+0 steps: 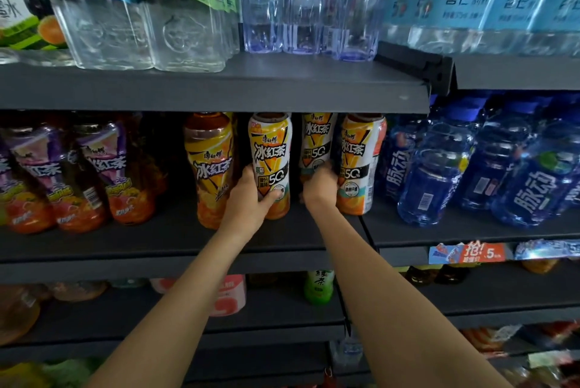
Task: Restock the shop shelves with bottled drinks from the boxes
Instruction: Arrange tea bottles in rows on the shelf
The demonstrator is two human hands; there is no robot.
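Curled round the lower body of a white-labelled iced tea bottle point(270, 165), my left hand point(251, 199) has its thumb across the front of the label and its fingers wrapped behind. Just right of that bottle, my right hand point(320, 187) reaches deeper, its fingers closing on a second white-labelled bottle point(317, 143) that stands further back; the fingertips are hidden behind it, but the hand looks to be gripping. Both bottles stand upright on the middle shelf point(188, 240), their tops hidden under the edge of the shelf above.

Left of the bottle in my left hand, almost touching, stands a yellow-labelled tea bottle point(213, 168); further left are purple-labelled bottles point(100, 168). Right of my right hand stands another white-and-orange tea bottle point(361, 165), and beyond it blue drink bottles point(439, 174).

I judge this to be the placing step: two bottles are on the shelf and being settled into their rows. No box is in view. Next I need to push each bottle back in line with its row, labels facing out, without knocking its neighbours, then let go and draw my arms out.
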